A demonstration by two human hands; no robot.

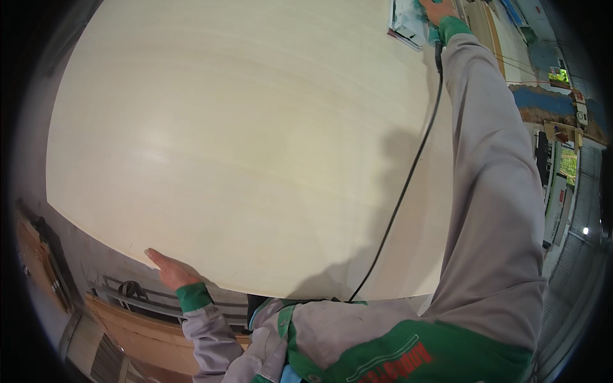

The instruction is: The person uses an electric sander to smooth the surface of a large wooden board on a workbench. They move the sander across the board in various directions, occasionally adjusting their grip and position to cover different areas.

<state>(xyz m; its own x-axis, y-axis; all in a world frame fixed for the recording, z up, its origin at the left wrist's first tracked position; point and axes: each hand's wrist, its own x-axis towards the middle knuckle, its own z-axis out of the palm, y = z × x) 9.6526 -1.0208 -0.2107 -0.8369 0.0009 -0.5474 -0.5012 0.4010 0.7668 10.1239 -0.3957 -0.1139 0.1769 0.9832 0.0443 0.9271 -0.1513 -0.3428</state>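
Observation:
A large pale board [255, 147], which looks like plywood, fills most of the view in front of me. My left hand [175, 269] is at its near left edge. One digit lies on top and the other fingers are hidden past the rim, so the hand grips the board's edge. Stretched far forward, my right hand [439, 11] is closed around a green corded power tool [436, 33] at the far right of the board. The tool's flat metal base [408, 25] shows left of the hand; the rest is cut off by the picture's top.
A black cord [408, 185] runs from the tool across the board to my waist. Beyond the right edge stand wooden strips [483, 25]. Metal rails [153, 305] and brown panels [143, 332] are below the board at the left.

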